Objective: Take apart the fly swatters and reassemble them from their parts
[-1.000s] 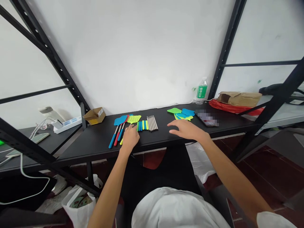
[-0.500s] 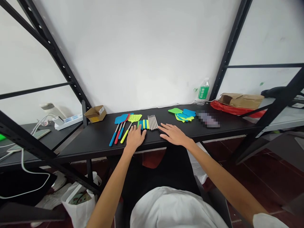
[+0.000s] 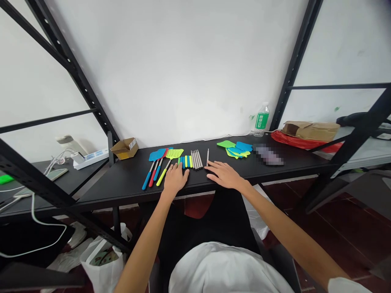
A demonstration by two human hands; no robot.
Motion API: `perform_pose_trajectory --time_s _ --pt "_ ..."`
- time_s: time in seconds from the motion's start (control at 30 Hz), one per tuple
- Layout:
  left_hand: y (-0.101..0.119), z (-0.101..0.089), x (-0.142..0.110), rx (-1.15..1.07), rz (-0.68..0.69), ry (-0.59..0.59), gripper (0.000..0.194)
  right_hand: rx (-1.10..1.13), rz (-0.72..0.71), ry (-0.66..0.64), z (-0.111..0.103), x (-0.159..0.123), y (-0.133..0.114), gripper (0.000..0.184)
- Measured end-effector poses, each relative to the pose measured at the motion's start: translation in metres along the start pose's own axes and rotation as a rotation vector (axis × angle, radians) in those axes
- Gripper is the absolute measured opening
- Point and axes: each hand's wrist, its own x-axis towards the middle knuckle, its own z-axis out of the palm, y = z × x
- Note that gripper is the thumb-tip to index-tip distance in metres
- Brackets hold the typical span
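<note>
My left hand (image 3: 176, 179) rests with its fingers spread at the left end of a row of short blue, green and yellow handles (image 3: 187, 162). Beside it, on the left, lie several fly swatters (image 3: 162, 172) in blue, red and yellow. To the right of the handles is a row of thin metal rods (image 3: 196, 160). One single rod (image 3: 208, 156) lies apart from that row, its near end at the fingertips of my right hand (image 3: 225, 175). That hand is flat and open, fingers stretched out. Loose green, blue and yellow swatter heads (image 3: 238, 149) are piled farther right.
A small open cardboard box (image 3: 124, 149) sits at the shelf's left end. A water bottle (image 3: 262, 119) stands against the wall at the right, behind a blurred item (image 3: 269, 155). Black metal posts (image 3: 297, 61) frame both sides. Brown packaging (image 3: 310, 130) lies beyond the right post.
A single rod has come away from the right end of the rod row, moving right under my right fingertips. My left hand has stayed almost still.
</note>
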Motion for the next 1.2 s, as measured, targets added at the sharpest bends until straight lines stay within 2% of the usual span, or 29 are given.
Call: perform_pose_trajectory --time_s 0.17,0.3,0.47,0.57,0.8,0.93,1.2 --pt "-0.0005 0.0006 0.0000 0.002 0.005 0.016 0.058 0.024 0.024 0.091 0.0009 -0.0011 -0.0012 0.052" --pt "-0.0012 0.0013 0.0006 0.000 0.006 0.027 0.055 0.027 0.029 0.085 0.0029 -0.0003 0.0005 0.055" --pt "-0.0003 -0.0007 0.0005 -0.020 0.013 0.032 0.056 0.051 0.028 0.111 -0.0003 0.0001 -0.0031 0.035" --pt "0.0005 -0.0024 -0.0003 -0.027 0.017 0.042 0.054 0.072 0.051 0.140 -0.0016 -0.0003 -0.0053 0.030" --pt "0.0030 -0.0053 -0.0017 -0.033 -0.020 0.057 0.046 0.083 0.263 0.235 0.0028 0.0012 0.0002 0.019" --pt "0.0045 -0.0064 -0.0021 -0.053 -0.033 0.071 0.043 0.065 0.405 0.230 0.0036 0.0034 0.0024 0.024" --pt "0.0047 -0.0070 -0.0033 -0.071 -0.050 0.077 0.038 -0.036 0.487 0.162 0.0024 0.0065 0.0012 0.030"
